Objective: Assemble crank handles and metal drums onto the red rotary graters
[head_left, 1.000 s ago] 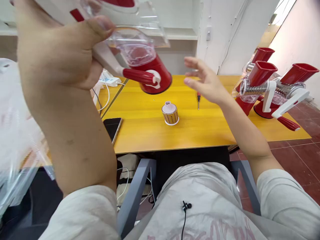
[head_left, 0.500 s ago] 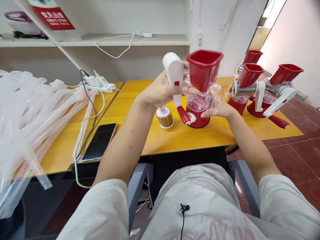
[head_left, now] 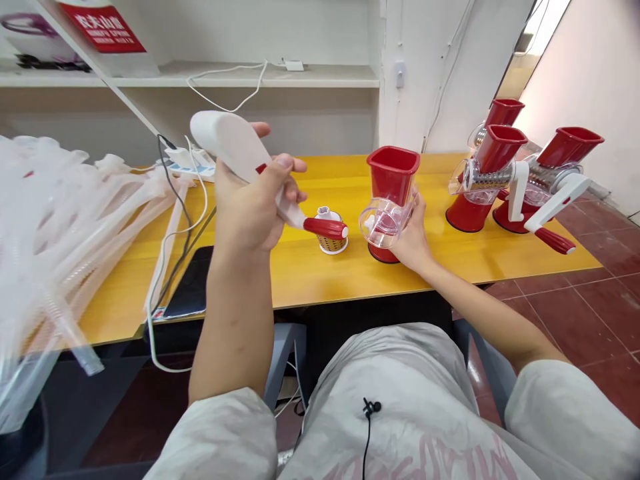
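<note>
My left hand (head_left: 255, 193) is closed on a white crank handle (head_left: 227, 143) with a red grip, held up over the left part of the yellow table (head_left: 310, 280). Its red grip passes in front of a small drum grater (head_left: 332, 244) with a white hub, standing on the table. My right hand (head_left: 414, 233) is wrapped round the side of a red and clear grater body (head_left: 395, 175). That body stands upright, its square red hopper on top and its round clear opening turned toward me. The crank and the body are apart.
Several assembled red graters (head_left: 470, 212) stand at the table's right end. On the left lie a heap of clear plastic parts (head_left: 75, 227), a black phone (head_left: 193, 283), cables and a white power strip (head_left: 205, 172). White shelves (head_left: 320, 79) rise behind.
My left hand has moved left, taking the crank away from the grater body. The body has turned, its clear opening now facing me, and my right hand has shifted left with it.
</note>
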`<state>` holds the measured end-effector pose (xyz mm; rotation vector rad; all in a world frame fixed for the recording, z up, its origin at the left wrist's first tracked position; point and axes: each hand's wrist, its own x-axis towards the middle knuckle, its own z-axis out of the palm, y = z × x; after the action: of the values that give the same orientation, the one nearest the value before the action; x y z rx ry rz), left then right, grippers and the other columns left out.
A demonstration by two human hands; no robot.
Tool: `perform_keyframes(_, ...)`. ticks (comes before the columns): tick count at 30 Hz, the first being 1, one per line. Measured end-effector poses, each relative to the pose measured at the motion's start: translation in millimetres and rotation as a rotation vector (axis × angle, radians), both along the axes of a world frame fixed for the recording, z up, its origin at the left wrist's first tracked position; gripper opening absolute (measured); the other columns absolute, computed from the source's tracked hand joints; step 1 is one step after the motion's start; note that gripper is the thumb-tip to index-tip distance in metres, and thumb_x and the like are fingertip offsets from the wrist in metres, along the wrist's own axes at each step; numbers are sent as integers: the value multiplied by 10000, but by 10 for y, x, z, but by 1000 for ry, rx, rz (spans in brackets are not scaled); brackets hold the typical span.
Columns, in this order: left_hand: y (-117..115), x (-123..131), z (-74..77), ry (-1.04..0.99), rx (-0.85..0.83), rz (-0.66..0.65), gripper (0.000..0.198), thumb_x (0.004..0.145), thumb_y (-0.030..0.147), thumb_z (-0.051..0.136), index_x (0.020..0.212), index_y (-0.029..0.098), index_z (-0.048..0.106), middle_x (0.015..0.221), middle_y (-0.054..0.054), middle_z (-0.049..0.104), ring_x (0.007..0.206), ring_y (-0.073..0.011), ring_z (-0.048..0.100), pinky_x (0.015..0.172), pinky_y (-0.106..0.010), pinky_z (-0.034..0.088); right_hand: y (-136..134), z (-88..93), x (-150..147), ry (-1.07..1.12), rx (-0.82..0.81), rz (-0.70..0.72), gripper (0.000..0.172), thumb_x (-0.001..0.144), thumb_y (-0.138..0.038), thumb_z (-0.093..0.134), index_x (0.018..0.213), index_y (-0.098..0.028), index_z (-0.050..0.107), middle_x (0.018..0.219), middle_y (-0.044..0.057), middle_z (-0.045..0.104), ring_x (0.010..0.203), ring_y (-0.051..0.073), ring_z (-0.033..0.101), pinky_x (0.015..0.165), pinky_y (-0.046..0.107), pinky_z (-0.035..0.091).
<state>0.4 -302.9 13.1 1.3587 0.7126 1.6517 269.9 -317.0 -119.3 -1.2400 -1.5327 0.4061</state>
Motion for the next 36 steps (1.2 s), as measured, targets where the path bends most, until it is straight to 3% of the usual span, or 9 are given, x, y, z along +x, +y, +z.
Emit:
perform_keyframes(3,-211,-24,-41,-44,-14,6,529,912,451,997,1299,418,639,814,78,654,603,-101,522,624,-295,495,-17,-47,-222,36,-3,-232,1465,759,-513,1044,1876,-218,143,1949,282,248,1854,465,272,1501,734,283)
perform_keyframes(5,-338,-10,-69,-105,-48,-40,517,878,470,1005,1252,392,656,808,59,587,623,-115,523,623,-301,498,-45,-54,-290,71,-8,-261,1416,759,-463,1025,1856,-202,169,1933,293,275,1841,466,293,1505,714,273)
perform_keyframes(10,-502,-46,-70,-102,-126,-209,486,781,312,985,1170,384,702,1007,-7,663,828,-193,681,755,-387,620,-121,-43,-33,200,-95,150,1403,806,-465,916,1873,-231,34,1855,244,451,1744,371,505,1488,621,381)
perform_keyframes(13,-529,-67,-52,-61,-144,-198,473,784,300,972,1172,391,716,1054,-22,683,868,-218,700,789,-414,648,-143,-30,186,184,-184,285,1238,789,-438,909,1828,-225,270,1844,209,494,1728,366,524,1504,597,368)
perform_keyframes(18,-593,66,-95,-43,-121,-252,544,836,375,958,1321,421,716,1100,-16,702,851,-200,706,794,-411,680,-187,-42,119,89,-162,49,1048,729,-498,1030,1634,-243,566,1629,183,643,1571,410,612,1419,648,473)
perform_keyframes(25,-744,472,-391,52,-75,-517,728,938,472,983,1536,405,572,1166,-2,776,915,-213,827,903,-440,734,-210,-90,-4,-24,-168,-102,1098,627,-622,1118,1516,-218,616,1507,197,644,1502,459,612,1332,717,532)
perform_keyframes(30,-964,873,-683,131,-28,-768,767,984,443,977,1605,394,529,1292,-99,811,1252,-334,851,1010,-480,701,-464,410,834,33,-386,170,923,865,-742,965,1568,-229,658,1434,191,764,1255,395,792,1140,695,680)
perform_keyframes(33,-1071,1076,-829,183,46,-718,785,956,456,1007,1597,410,557,1443,-111,766,1393,-358,787,1128,-513,643,-849,846,1167,130,-354,428,694,1041,-794,802,1513,-290,731,1436,148,805,1331,359,811,1130,566,719)
perform_keyframes(36,-1127,1217,-932,190,101,-602,836,903,508,1044,1589,405,578,1503,-104,735,1384,-357,748,1170,-529,606,-1139,1084,1051,39,-415,791,838,923,-703,990,1611,-331,691,1463,121,813,1311,368,836,1092,529,751)
